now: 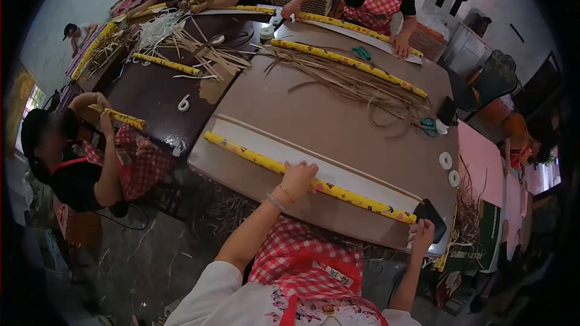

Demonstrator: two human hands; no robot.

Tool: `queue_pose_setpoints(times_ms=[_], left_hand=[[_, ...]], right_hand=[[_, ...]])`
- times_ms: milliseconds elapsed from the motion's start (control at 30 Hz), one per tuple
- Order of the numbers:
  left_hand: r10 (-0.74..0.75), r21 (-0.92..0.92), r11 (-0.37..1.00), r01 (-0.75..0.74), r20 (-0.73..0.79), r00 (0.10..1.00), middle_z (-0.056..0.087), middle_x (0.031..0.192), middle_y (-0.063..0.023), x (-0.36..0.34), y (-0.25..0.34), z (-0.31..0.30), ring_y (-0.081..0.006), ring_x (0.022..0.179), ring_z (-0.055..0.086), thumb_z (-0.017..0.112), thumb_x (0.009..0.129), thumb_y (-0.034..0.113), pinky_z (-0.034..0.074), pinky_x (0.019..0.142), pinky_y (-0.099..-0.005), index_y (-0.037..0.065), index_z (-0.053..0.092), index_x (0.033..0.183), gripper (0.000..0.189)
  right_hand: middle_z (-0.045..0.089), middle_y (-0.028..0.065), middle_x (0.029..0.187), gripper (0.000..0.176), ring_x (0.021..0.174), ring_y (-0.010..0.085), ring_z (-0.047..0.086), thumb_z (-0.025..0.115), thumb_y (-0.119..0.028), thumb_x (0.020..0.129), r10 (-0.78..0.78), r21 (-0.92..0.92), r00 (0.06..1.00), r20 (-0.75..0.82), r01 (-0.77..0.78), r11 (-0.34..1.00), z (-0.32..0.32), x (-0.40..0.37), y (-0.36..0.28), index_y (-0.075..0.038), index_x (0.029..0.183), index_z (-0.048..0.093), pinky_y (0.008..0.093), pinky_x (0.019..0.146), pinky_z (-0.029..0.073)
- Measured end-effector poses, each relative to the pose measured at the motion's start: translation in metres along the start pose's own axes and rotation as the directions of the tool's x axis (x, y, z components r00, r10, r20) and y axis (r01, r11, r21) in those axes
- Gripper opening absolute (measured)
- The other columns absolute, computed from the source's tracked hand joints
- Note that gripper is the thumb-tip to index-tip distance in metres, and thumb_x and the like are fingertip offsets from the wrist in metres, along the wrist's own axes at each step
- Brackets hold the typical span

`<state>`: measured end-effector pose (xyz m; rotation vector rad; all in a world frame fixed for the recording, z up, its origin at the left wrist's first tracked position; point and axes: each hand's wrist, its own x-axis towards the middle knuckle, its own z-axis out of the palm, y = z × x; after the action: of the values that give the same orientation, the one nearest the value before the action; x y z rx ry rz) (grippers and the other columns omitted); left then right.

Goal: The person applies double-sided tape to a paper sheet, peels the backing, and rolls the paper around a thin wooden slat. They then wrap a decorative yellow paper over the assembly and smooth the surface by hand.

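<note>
A long yellow patterned paper roll (356,196) lies slantwise along the near edge of the table. Beneath and behind it a white sheet (266,147) is spread, with a thin tan strip (338,165) along its far edge. My left hand (299,177) is curled over the roll near its middle. At the roll's right end, my right hand (423,233) has its fingers drawn together; what they hold, if anything, is too small to tell. A black flat object (431,216) lies just behind that hand at the table corner.
Across the brown table (284,102) lie another yellow roll (356,67), loose tan strips (344,81), teal scissors (429,125) and white tape rolls (445,160). A co-worker (377,0) handles a roll opposite; another person (78,157) sits at left holding one.
</note>
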<state>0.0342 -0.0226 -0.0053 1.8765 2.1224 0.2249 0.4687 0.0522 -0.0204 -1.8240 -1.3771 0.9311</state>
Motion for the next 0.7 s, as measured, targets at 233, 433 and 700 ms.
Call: queue_pose_setpoints(times_ms=[233, 433, 700], left_hand=[[-0.023, 0.013, 1.000, 0.023, -0.023, 0.999, 0.062, 0.095, -0.0080, 0.002, 0.000, 0.003, -0.0321, 0.088, 0.064, 0.075, 0.074, 0.043, 0.040, 0.085, -0.0603, 0.012, 0.053, 0.105, 0.049], [-0.026, -0.016, 1.000, 0.026, -0.014, 1.000, 0.062, 0.097, -0.0078, 0.001, -0.004, 0.005, -0.0312, 0.088, 0.064, 0.077, 0.073, 0.041, 0.039, 0.086, -0.0598, 0.013, 0.055, 0.103, 0.047], [-0.039, -0.005, 0.999, 0.039, -0.005, 0.999, 0.062, 0.096, -0.0066, 0.002, -0.002, 0.005, -0.0304, 0.088, 0.064, 0.080, 0.069, 0.043, 0.041, 0.082, -0.0563, 0.013, 0.055, 0.103, 0.051]], right_hand=[[0.036, 0.0162, 0.146, 0.076, 0.136, 0.0323, 0.033, 0.077, -0.028, 0.075, -0.333, -0.657, 0.937, 0.107, 0.318, 0.684, -0.079, 0.058, 0.010, -0.006, 0.138, 0.041, 0.0454, 0.107, 0.034], [0.038, 0.0176, 0.145, 0.084, 0.134, 0.0338, 0.036, 0.081, -0.034, 0.070, -0.161, -0.299, 0.914, 0.373, 0.282, 0.911, -0.092, 0.087, 0.011, -0.005, 0.138, 0.044, 0.0459, 0.107, 0.034], [0.037, 0.0190, 0.146, 0.108, 0.136, 0.0353, 0.033, 0.084, -0.044, 0.061, -0.166, -0.637, 0.907, 0.388, 0.394, 0.663, -0.085, 0.061, 0.006, -0.010, 0.147, 0.030, 0.0443, 0.110, 0.031]])
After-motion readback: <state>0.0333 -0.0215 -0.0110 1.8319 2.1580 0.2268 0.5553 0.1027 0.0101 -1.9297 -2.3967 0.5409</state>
